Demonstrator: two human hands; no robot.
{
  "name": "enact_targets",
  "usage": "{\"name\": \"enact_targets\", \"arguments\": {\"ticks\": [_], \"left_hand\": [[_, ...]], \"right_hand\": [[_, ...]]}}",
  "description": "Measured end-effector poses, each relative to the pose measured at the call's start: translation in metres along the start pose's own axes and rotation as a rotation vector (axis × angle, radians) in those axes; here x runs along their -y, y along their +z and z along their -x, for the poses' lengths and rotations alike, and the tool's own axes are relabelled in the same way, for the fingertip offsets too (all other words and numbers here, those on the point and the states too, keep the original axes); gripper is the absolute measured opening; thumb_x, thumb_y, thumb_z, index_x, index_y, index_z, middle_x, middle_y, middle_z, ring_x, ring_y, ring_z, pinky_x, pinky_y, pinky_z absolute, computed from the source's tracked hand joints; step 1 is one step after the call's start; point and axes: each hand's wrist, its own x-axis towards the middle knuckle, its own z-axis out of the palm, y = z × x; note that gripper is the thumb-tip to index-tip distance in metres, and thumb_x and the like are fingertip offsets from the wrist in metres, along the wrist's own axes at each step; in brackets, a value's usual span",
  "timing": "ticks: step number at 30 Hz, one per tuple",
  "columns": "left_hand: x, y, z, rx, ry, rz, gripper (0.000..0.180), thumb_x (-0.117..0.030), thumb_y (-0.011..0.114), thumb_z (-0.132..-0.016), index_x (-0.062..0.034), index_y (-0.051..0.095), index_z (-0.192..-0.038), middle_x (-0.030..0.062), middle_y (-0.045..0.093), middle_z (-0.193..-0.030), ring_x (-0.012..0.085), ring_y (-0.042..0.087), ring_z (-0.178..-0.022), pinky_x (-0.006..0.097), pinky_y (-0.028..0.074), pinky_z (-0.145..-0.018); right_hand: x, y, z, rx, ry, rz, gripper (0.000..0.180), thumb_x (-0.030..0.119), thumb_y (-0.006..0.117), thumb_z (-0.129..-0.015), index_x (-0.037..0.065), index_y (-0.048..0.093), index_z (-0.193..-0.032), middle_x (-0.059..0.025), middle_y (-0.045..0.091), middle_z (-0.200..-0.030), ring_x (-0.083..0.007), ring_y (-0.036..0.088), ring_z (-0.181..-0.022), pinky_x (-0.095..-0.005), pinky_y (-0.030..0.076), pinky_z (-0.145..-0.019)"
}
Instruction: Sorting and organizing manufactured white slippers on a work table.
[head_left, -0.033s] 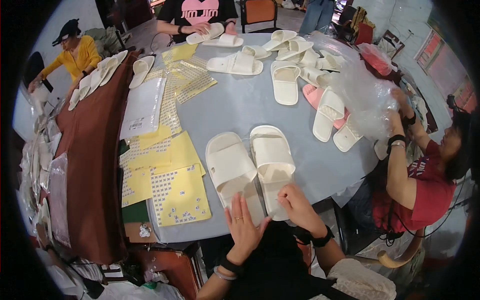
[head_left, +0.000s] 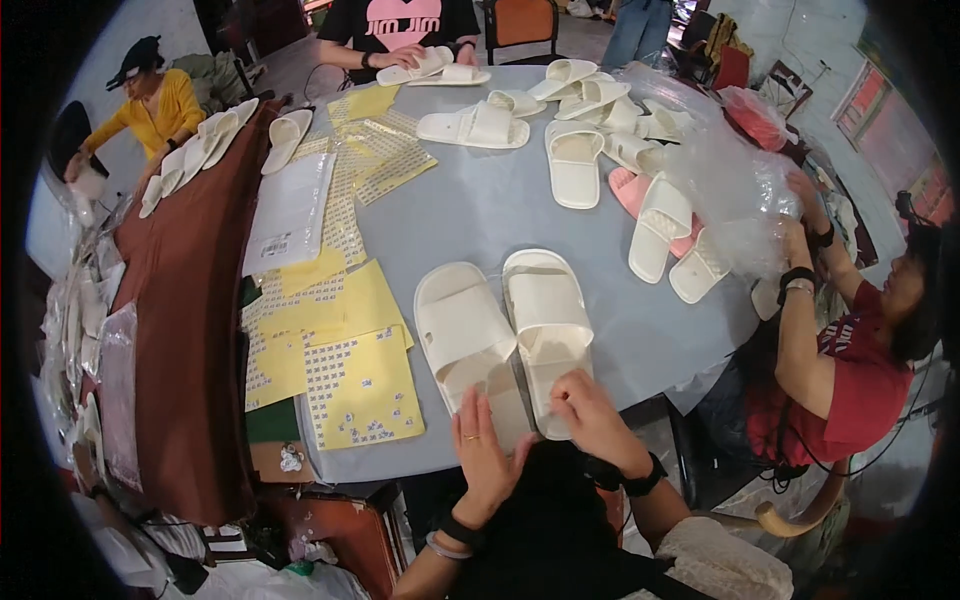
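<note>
Two white slippers lie side by side before me on the grey-covered table, toes pointing away: a left-hand slipper (head_left: pixel 466 335) and a right-hand slipper (head_left: pixel 548 298). My left hand (head_left: pixel 487 458) is open, its fingers stretched over the heel of the left-hand slipper. Curled above the heel of the other one, my right hand (head_left: pixel 603 425) has thumb and fingertips pinched together; what they hold, if anything, I cannot make out. Left of the pair lies a yellow sheet of small printed stickers (head_left: pixel 362 385), some of them loose near its lower edge.
More yellow sticker sheets (head_left: pixel 335 290) and a clear plastic bag (head_left: pixel 290 215) lie leftward. White slippers pile up (head_left: pixel 600 105) at the far right, with a pink slipper (head_left: pixel 625 190) among them. A person in red (head_left: pixel 850 370) handles plastic bags at right; another person's hands (head_left: pixel 395 58) touch slippers opposite.
</note>
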Motion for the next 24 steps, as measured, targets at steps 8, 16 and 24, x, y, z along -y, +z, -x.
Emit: {"name": "enact_targets", "arguments": {"ticks": [8, 16, 24], "left_hand": [[0.018, -0.011, 0.013, 0.019, -0.037, -0.213, 0.078, -0.025, 0.065, -0.077, 0.0042, 0.027, -0.139, 0.0211, 0.029, -0.145, 0.0358, 0.026, -0.136, 0.049, 0.018, -0.109], [0.020, -0.009, 0.012, 0.013, -0.037, -0.257, 0.075, -0.030, 0.061, -0.079, 0.0051, 0.030, -0.138, 0.0189, 0.029, -0.146, 0.0335, 0.025, -0.137, 0.047, 0.017, -0.110], [0.025, -0.006, 0.013, -0.018, -0.028, -0.259, 0.074, -0.039, 0.059, -0.081, 0.0024, 0.035, -0.137, 0.0152, 0.031, -0.146, 0.0313, 0.028, -0.136, 0.046, 0.021, -0.108]], "right_hand": [[0.019, 0.052, -0.014, 0.117, -0.161, 0.185, 0.011, 0.010, 0.059, -0.083, 0.004, 0.051, -0.088, -0.0134, 0.050, -0.091, -0.0317, 0.051, -0.087, -0.0410, 0.040, -0.075], [0.026, 0.067, -0.028, 0.127, -0.031, 0.376, 0.010, 0.011, 0.060, -0.083, 0.006, 0.054, -0.087, -0.0118, 0.051, -0.087, -0.0314, 0.053, -0.084, -0.0405, 0.042, -0.071], [0.031, 0.064, -0.029, 0.114, -0.143, 0.400, 0.011, 0.012, 0.062, -0.082, 0.007, 0.054, -0.087, -0.0100, 0.052, -0.087, -0.0306, 0.053, -0.084, -0.0397, 0.041, -0.072]]}}
